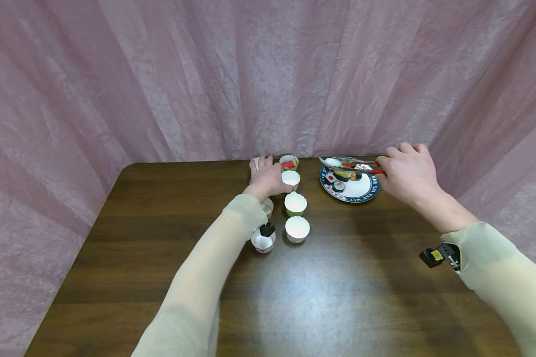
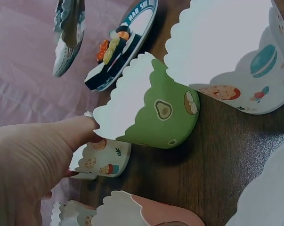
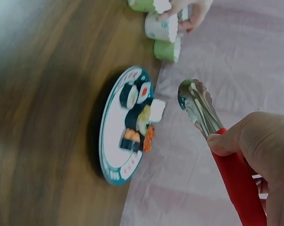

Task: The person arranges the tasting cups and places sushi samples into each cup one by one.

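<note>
My left hand [image 1: 268, 177] reaches over the two columns of scalloped paper cups. Its thumb and fingers grip a white, food-print cup [image 1: 291, 177] in the right-hand column from either side. A green avocado-print cup [image 2: 165, 110] stands just beside the thumb. My right hand [image 1: 406, 171] grips red-handled metal tongs [image 3: 231, 174] raised above a blue-rimmed plate [image 1: 362, 191]. The metal tips of the tongs point left, and nothing shows between them. On the plate sit several toy sushi pieces, among them a round roll [image 3: 128, 95], a white block [image 3: 157, 109] and an orange-topped piece [image 3: 149, 139].
The farthest right-column cup [image 1: 295, 167] holds something red. Nearer stand a white cup [image 1: 297, 229] on the right and another white cup [image 1: 263, 243] under the left cuff. My left forearm partly covers a pinkish cup [image 1: 268, 207]. A pink curtain [image 1: 295, 79] hangs behind the wooden table [image 1: 339, 297].
</note>
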A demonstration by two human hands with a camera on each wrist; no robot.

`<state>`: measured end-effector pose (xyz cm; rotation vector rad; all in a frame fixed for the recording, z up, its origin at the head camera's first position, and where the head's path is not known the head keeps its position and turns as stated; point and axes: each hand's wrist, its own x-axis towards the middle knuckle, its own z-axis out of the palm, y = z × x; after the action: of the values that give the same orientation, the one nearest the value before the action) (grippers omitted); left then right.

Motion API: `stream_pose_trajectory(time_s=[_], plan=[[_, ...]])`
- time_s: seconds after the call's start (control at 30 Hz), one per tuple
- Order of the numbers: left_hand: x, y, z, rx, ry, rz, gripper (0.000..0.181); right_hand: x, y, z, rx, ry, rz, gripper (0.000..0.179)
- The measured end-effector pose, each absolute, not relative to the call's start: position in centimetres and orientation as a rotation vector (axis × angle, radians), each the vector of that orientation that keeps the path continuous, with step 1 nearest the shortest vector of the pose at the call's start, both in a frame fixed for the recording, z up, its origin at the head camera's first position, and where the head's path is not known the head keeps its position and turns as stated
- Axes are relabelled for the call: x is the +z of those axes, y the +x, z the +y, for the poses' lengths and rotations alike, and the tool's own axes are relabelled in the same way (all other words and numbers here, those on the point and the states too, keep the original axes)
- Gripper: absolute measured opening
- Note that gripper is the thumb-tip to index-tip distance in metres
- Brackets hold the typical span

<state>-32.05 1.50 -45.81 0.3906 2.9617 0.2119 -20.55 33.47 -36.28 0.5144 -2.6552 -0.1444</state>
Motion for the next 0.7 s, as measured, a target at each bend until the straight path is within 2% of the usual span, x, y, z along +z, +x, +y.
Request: stream_pose_trajectory(time_s=[0.27,0.43,0.63,0.7], plan=[[-45.5,-31.3,1.0,0.278,0.426,2.973,0.068,-36.1,-21.6,30.6,-0.21,0.654,-2.615,0.017],[-45.7,-31.2,0.7,0.338,0.417,2.965,0.068,-35.9,-22.5,28.8,-0.287,0.734,-2.588,0.017],[-45.8,-31.3,0.6,0.335,0.417,2.963,0.068,-35.7,-23.4,26.8,-0.332,0.835,-2.514,0.003],[-45.8,-31.3,0.6,0.333,0.419,2.967,0.067,-35.7,-23.7,26.2,-0.349,0.864,-2.484,0.003]])
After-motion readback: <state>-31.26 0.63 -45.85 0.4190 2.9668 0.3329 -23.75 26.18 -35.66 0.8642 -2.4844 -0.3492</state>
